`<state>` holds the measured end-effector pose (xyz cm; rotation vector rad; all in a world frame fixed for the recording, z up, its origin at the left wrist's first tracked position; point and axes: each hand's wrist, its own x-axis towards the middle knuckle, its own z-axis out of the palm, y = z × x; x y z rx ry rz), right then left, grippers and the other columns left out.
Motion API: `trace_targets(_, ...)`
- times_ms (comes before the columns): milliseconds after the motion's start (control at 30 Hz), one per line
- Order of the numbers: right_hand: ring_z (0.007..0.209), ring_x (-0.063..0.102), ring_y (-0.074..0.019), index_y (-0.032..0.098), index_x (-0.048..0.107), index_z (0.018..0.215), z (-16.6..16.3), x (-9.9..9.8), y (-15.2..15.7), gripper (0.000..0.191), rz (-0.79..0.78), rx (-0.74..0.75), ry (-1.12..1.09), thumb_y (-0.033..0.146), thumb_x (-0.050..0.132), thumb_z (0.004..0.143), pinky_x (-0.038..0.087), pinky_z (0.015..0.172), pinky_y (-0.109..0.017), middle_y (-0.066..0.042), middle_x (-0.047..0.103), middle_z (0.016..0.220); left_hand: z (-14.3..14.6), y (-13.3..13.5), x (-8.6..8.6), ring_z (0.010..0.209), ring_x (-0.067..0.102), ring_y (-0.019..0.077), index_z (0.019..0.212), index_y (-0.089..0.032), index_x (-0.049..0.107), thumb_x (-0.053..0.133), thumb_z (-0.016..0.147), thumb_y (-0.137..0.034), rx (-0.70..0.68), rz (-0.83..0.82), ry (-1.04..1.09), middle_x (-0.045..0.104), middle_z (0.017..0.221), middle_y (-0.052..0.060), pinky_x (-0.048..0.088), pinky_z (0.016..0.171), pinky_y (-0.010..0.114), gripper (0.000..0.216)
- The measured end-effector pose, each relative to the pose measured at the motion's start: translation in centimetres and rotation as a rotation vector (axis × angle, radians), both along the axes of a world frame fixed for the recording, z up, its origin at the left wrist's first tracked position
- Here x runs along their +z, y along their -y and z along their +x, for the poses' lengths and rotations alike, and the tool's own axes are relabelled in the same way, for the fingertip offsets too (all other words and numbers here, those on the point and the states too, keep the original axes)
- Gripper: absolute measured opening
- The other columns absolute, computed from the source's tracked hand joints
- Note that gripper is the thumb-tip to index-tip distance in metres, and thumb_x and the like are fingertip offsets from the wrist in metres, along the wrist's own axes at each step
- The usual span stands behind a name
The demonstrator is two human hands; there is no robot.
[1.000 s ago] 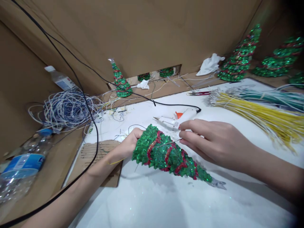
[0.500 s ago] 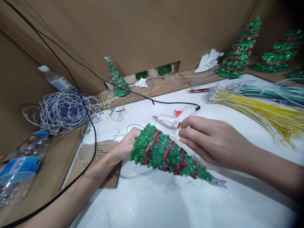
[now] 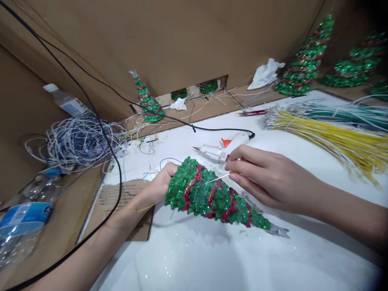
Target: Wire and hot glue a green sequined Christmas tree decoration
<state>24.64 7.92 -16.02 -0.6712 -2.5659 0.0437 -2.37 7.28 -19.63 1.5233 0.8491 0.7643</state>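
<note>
A small green glitter Christmas tree with red garland lies on its side above the white tabletop, its silvery tip toward the lower right. My left hand is closed around its wide base, and most of those fingers are hidden behind the tree. Between the thumb and fingers of my right hand is a thin metal needle, whose point meets the tree's side near the red garland. A yellow wire runs beside my left wrist. Just behind my right hand lies a white soldering gun with a pointed tip.
A black cable crosses the left side. Tangled white wires, a blue-labelled plastic bottle and a cardboard piece holding needles are at left. Yellow wire bundles, red-handled snips and a standing tree are at right.
The view has shifted slightly. My right hand has barely moved with the needle, which still touches the tree. My left hand keeps its hold on the base.
</note>
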Motion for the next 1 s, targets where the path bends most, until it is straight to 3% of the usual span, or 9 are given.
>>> trace_targets(367,0.064,0.055,-0.0097,0.017,0.056,0.092,0.25,-0.59,0.18,0.013,0.087,-0.021,0.029,0.023,0.044,0.095,0.034,0.051,-0.024,-0.004,0.062,0.097,-0.03,-0.02,0.05,0.046,0.037,0.0061,0.044,-0.014,0.056,0.073,0.07,-0.025,-0.008,-0.005,0.009,0.049,0.046,-0.004,0.034,0.045,0.019,0.032)
trace_targets(667,0.069,0.057,-0.0132,0.017,0.063,0.099,0.22,-0.12,0.06,0.022,0.026,-0.015,-0.007,0.027,0.044,0.095,0.039,0.056,-0.028,-0.007,0.061,0.096,-0.17,0.1,-0.19,0.045,0.04,0.0062,0.044,-0.014,0.057,0.07,0.075,-0.025,0.005,-0.033,-0.021,0.052,0.046,-0.003,0.035,0.044,0.019,0.036)
trace_targets(1000,0.066,0.056,-0.0095,0.018,0.057,0.093,0.27,-0.57,-0.13,0.014,0.084,-0.034,0.002,0.026,0.045,0.095,0.034,0.051,-0.023,-0.005,0.063,0.1,-0.08,0.17,0.01,0.045,0.043,0.0075,0.044,-0.015,0.059,0.07,0.076,-0.032,-0.002,-0.056,-0.03,0.056,0.046,-0.002,0.039,0.045,0.02,0.038)
